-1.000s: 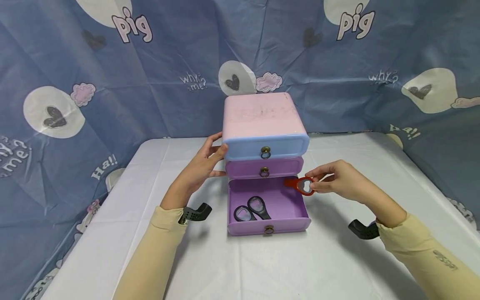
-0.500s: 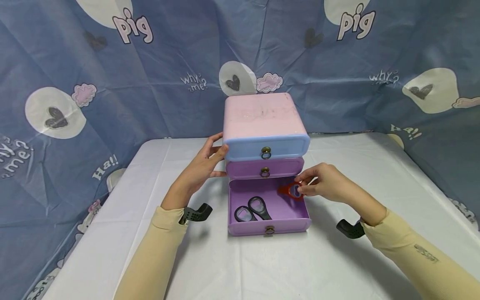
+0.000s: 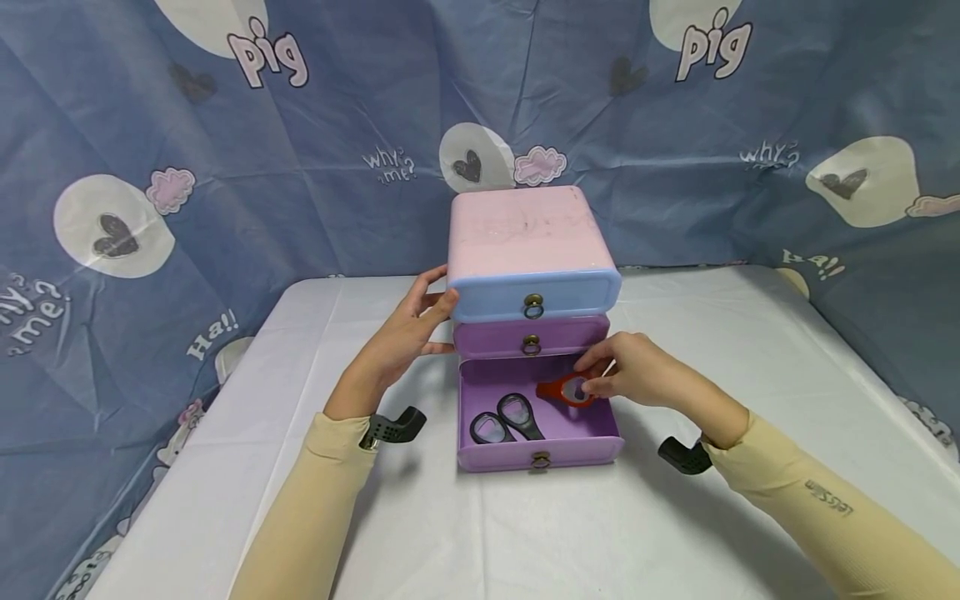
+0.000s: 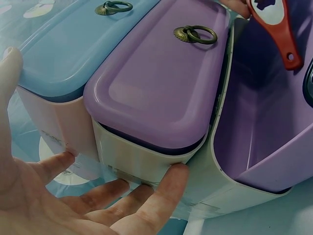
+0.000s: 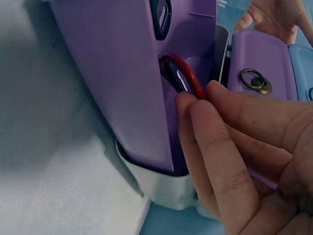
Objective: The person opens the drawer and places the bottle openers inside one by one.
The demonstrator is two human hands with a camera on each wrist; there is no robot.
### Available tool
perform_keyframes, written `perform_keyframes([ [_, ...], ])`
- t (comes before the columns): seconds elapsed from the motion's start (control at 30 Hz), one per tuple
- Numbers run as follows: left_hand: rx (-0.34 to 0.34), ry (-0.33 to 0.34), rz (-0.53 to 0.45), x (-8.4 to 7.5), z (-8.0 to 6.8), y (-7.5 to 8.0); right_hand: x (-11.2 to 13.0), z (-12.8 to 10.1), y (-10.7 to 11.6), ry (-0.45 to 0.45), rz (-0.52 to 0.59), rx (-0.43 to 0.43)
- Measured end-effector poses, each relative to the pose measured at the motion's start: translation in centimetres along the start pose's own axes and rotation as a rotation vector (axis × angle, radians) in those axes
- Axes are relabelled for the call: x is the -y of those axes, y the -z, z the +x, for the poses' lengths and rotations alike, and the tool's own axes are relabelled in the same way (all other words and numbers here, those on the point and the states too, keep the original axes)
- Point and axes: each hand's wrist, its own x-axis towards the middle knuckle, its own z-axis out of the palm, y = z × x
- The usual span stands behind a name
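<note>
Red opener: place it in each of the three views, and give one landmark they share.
Head: red opener right of centre, over the open bottom drawer, pinched by the right hand.
Left wrist: top right corner, handle pointing down over the drawer.
Right wrist: centre, its red ring behind the drawer's wall, at the fingertips.
Shared landmark: the middle drawer's brass ring pull.

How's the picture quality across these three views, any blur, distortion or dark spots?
Head view: evenly lit and sharp, wide-angle bending at the edges, soft shadows on the table. Left wrist view: dim, the left hand close and blurred. Right wrist view: the right hand looms large and soft, the red opener partly hidden.
</note>
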Motion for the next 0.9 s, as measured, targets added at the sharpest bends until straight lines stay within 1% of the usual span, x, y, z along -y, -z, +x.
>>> perform_keyframes([
  [0.1, 0.001, 0.003, 0.0, 0.0, 0.0, 0.0, 0.2, 0.0, -0.1, 0.004, -0.019, 0.017],
  [0.3, 0.004, 0.002, 0.001, 0.0, 0.1, 0.0, 0.5, -0.1, -0.1, 0.008, -0.001, 0.056],
  [0.5, 0.003, 0.003, 0.002, -0.1, 0.0, 0.0, 0.5, -0.2, 0.3, 0.026, -0.054, 0.035],
  [0.7, 0.002, 0.004, 0.003, -0.2, -0.1, 0.0, 0.6, -1.2, 0.8, 0.02, -0.008, 0.024],
  [0.9, 0.003, 0.006, 0.008, -0.2, -0.1, 0.0, 1.4, -2.8, 0.5, 0.084, 0.016, 0.003],
])
